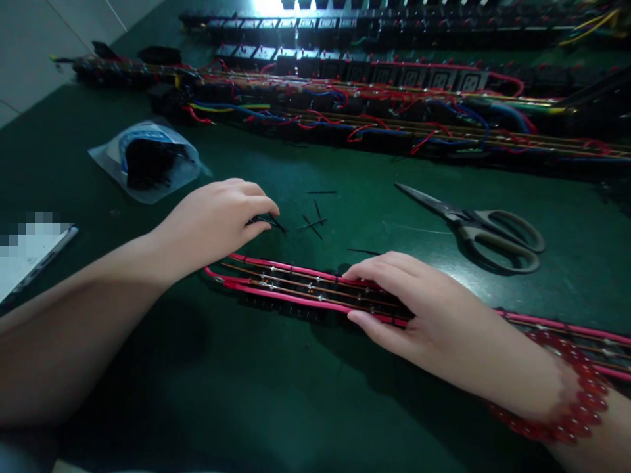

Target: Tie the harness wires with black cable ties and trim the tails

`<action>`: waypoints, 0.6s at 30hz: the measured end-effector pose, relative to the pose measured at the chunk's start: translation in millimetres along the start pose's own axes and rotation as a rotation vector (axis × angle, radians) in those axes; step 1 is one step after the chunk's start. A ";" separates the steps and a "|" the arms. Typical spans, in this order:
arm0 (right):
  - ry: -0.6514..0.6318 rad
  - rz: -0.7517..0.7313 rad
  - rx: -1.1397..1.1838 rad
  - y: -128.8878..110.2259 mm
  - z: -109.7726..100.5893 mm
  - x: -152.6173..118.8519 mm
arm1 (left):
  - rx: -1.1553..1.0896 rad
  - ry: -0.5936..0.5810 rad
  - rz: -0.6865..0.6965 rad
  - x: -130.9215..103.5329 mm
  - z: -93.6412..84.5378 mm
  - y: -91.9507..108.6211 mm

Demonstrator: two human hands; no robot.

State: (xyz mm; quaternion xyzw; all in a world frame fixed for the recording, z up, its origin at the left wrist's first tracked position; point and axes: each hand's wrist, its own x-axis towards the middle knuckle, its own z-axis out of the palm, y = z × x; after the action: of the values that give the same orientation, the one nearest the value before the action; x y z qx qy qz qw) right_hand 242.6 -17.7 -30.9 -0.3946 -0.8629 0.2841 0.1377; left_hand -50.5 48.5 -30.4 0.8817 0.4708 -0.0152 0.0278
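A long strip with red cables and copper-coloured rods point(296, 284) lies across the table. My right hand point(409, 295), with a red bead bracelet at its wrist, grips the strip across its width, thumb on the near edge and fingers on the far edge. Above the strip's left end, my left hand point(236, 213) pinches several thin black ties point(277, 225) between thumb and fingers. More black ties point(312, 223) lie loose on the table to the right of it. One dark tie point(363, 251) sits just beyond my right fingertips.
Grey-handled scissors point(473, 230) lie open beyond my right hand. A clear plastic bag point(148, 161) of black ties stands at the left. Wired strips point(345, 98) run along the back of the green table point(236, 401). A white item point(29, 253) lies at the left edge.
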 end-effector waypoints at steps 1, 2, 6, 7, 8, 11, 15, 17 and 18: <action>-0.001 0.001 0.002 -0.2 -0.2 0.2 | 0.007 0.006 0.013 -0.2 1.0 1.5; -0.003 0.003 0.003 -0.4 -0.4 0.3 | 0.011 0.008 0.023 -0.3 1.8 2.9; -0.005 0.009 0.000 -0.4 -0.4 -0.1 | 0.031 0.018 0.030 -0.1 3.4 5.3; -0.004 0.006 -0.001 -0.1 -0.2 -0.3 | 0.034 0.018 0.032 0.1 3.4 5.1; -0.002 0.004 -0.001 0.1 0.0 -0.4 | 0.034 0.015 0.035 0.3 3.2 4.9; -0.005 0.002 0.001 0.9 0.6 0.0 | 0.024 -0.002 0.042 1.0 2.5 4.5; 0.003 -0.003 0.003 1.2 0.9 1.3 | 0.024 -0.008 0.046 1.8 2.5 4.0; 0.006 -0.005 0.007 0.9 1.0 1.6 | 0.030 -0.020 0.062 2.0 3.0 3.1; 0.007 -0.006 0.008 0.7 1.0 1.7 | 0.034 -0.025 0.072 2.0 3.2 2.6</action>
State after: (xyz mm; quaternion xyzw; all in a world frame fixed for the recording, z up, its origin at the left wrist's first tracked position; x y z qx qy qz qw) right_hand 241.5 -16.4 -32.1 -0.3923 -0.8626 0.2856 0.1433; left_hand -47.2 48.5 -33.7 0.8981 0.4381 -0.0331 0.0192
